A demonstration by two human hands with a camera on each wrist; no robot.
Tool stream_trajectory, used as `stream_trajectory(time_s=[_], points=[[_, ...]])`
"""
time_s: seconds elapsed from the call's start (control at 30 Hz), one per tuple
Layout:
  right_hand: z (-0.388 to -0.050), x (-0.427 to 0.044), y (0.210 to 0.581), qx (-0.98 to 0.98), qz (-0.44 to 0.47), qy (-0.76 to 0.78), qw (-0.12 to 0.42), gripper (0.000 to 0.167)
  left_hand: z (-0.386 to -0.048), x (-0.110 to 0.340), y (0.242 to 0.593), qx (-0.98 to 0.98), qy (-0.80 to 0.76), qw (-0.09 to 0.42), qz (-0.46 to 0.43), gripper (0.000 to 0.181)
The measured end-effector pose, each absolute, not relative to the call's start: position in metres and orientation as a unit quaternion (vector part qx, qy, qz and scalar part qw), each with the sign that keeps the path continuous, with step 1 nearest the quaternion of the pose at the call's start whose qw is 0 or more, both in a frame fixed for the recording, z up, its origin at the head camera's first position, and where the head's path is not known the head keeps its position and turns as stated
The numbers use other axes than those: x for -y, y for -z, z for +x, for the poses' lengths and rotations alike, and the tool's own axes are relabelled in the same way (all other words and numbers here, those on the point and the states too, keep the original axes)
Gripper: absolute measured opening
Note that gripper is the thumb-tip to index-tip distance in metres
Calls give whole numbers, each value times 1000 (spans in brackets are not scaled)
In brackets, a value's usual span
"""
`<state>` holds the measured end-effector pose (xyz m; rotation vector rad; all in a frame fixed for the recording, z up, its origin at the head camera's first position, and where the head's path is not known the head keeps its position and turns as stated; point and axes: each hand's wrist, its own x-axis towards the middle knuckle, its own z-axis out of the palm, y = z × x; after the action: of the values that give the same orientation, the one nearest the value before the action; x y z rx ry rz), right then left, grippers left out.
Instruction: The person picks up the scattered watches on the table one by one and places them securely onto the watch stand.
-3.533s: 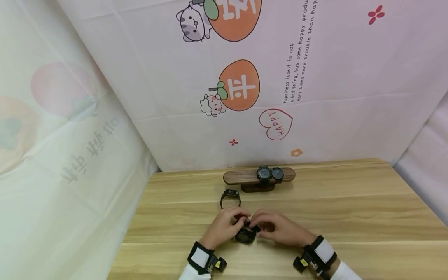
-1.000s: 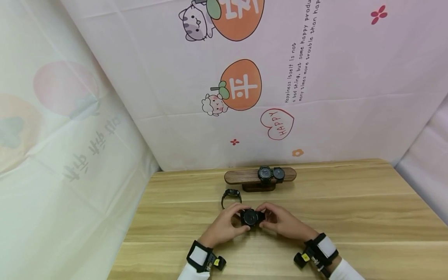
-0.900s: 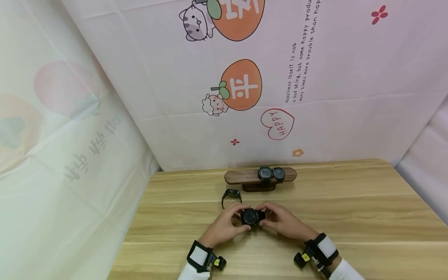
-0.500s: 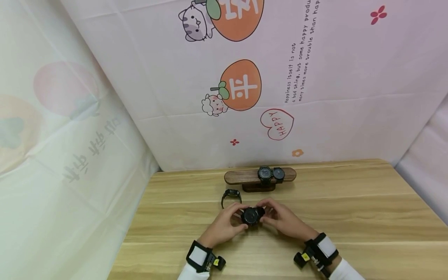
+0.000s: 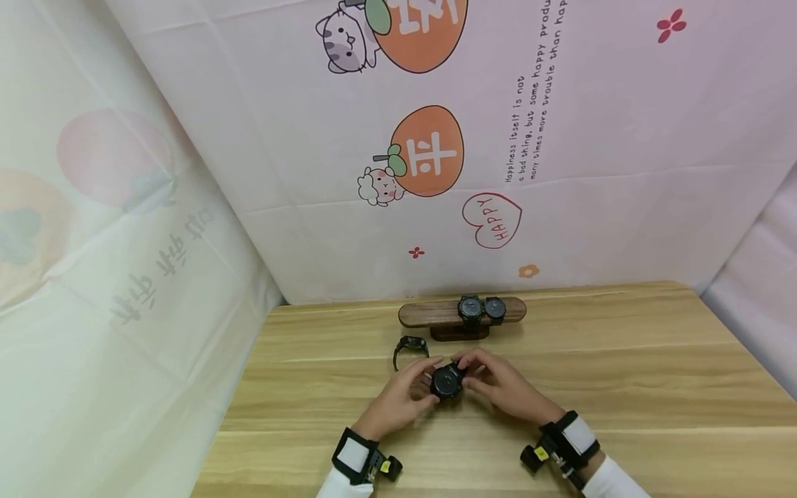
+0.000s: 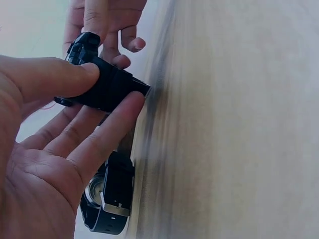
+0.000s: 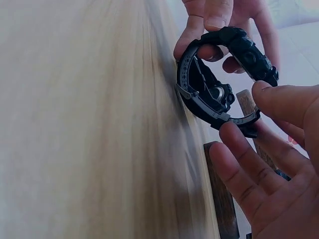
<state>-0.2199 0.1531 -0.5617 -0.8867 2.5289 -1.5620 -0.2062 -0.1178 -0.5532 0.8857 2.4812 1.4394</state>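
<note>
Both hands hold a black wristwatch [image 5: 447, 381] above the wooden table, its dial facing up toward the head camera. My left hand [image 5: 395, 404] grips its left side, and in the left wrist view the thumb presses on the watch [image 6: 102, 84] with fingers behind. My right hand [image 5: 507, 391] pinches the opposite side between thumb and fingers. The right wrist view shows the watch [image 7: 249, 55] with its strap closed in a loop. Just beyond the left hand, a second black watch [image 5: 412, 342] stands on its side on the table.
A dark wooden watch stand [image 5: 429, 315] stands at the table's back edge, carrying two black watches [image 5: 471, 309] toward its right end. Behind it hangs a printed white cloth [image 5: 336, 235]. The wood-grain table [image 5: 623, 387] extends to both sides.
Earlier, both hands worked at the watch's strap lower on the table. The watch has since been turned dial up, raised slightly, and rotated a little; the right hand has shifted slightly left.
</note>
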Motion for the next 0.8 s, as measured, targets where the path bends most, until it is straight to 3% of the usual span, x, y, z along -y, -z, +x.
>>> stream_trajectory(time_s=[0.23, 0.47, 0.63, 0.8], points=[[-219, -150, 558, -819, -289, 496, -11, 25, -206, 117, 555, -837, -448, 43, 312, 77], [-220, -150, 557, -812, -310, 494, -20, 25, -206, 114, 553, -818, -484, 74, 301, 71], [-219, -151, 559, -807, -339, 484, -7, 48, -204, 113, 551, -812, -506, 85, 279, 70], [-216, -148, 562, -822, -351, 448, -28, 71, -203, 112, 551, -813, -512, 86, 263, 68]])
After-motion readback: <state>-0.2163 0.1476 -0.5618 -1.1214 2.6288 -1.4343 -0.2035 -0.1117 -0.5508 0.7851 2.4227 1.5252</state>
